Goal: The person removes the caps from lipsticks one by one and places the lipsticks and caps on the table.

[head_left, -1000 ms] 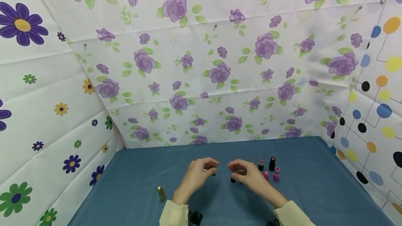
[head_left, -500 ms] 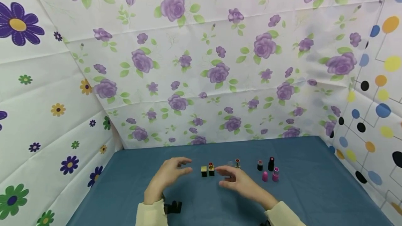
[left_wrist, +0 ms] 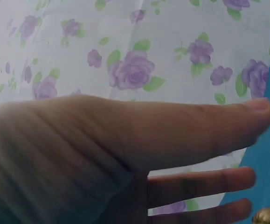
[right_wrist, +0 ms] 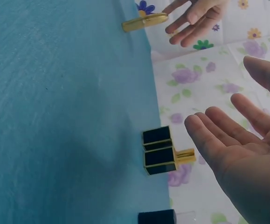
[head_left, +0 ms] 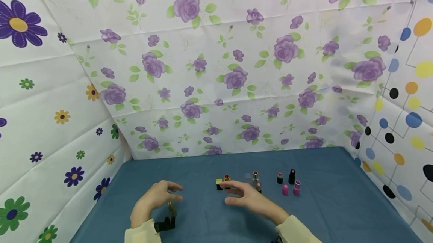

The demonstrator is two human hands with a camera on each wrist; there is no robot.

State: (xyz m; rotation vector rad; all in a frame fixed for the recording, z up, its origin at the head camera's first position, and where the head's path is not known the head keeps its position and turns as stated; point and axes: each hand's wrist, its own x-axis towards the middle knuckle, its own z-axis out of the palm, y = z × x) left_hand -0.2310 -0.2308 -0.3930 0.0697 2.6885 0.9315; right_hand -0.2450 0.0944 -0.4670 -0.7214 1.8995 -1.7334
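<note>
My left hand [head_left: 157, 199], thumb and fingers apart and holding nothing, hovers just behind a closed gold lipstick tube [head_left: 171, 209]. That gold tube stands upright on the table; only its rounded top shows at the corner of the left wrist view, below the fingers [left_wrist: 228, 179]. My right hand [head_left: 250, 199] is held in the air, fingers spread and holding nothing. Its fingertips overlap an uncapped black-and-gold lipstick [head_left: 227, 177] in the head view. Beside that lipstick stands its square black-and-gold cap [head_left: 219, 185]. The right wrist view shows the lipstick and cap side by side, apart from the hand.
Behind the right hand stand a silver-collared lipstick [head_left: 255, 176], a clear cap [head_left: 248, 176] and another lipstick [head_left: 258, 187], partly hidden. Further right are a black lipstick [head_left: 292, 176], a small dark cap [head_left: 280, 178], a pink lipstick [head_left: 296, 187] and a pink cap [head_left: 285, 190]. Patterned sheets wall the blue table [head_left: 203, 220].
Both hands have moved left. My left hand has gone from the middle to the gold tube. The right hand has shifted from the lipsticks behind it toward the black-and-gold pair.
</note>
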